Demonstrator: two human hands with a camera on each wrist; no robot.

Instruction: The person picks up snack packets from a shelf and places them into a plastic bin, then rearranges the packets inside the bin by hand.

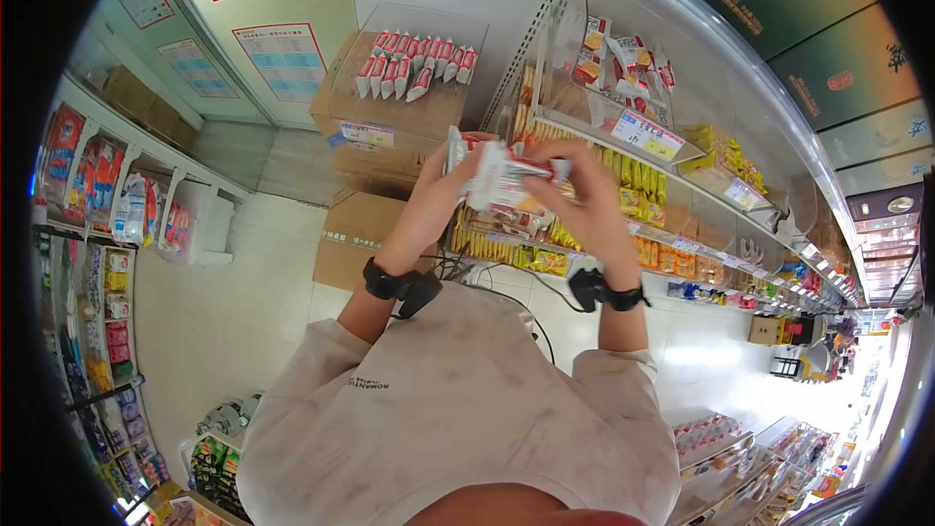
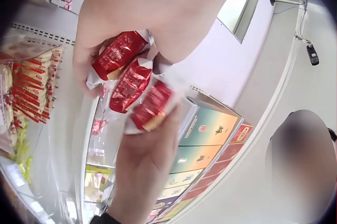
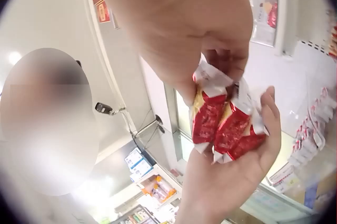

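Several small red and white snack packets [image 1: 502, 180] are between the two hands, in front of the chest. My left hand [image 1: 426, 209] holds them side by side; in the left wrist view its fingers curl round the packets [image 2: 129, 84] from above. My right hand [image 1: 594, 214] pinches the packet at the other side. The right wrist view shows the right hand [image 3: 195, 29] gripping a packet [image 3: 208, 121] by its white end, while the left hand [image 3: 226, 179] supports the row from below. Part of the packets is hidden by the fingers.
A clear-topped box [image 1: 409, 102] holding rows of similar packets stands ahead on cartons. Shelves with clear bins [image 1: 643, 141] of snacks run along the right. An open-looking brown carton [image 1: 360, 234] lies low ahead; a cable [image 1: 531, 278] hangs between the wrists.
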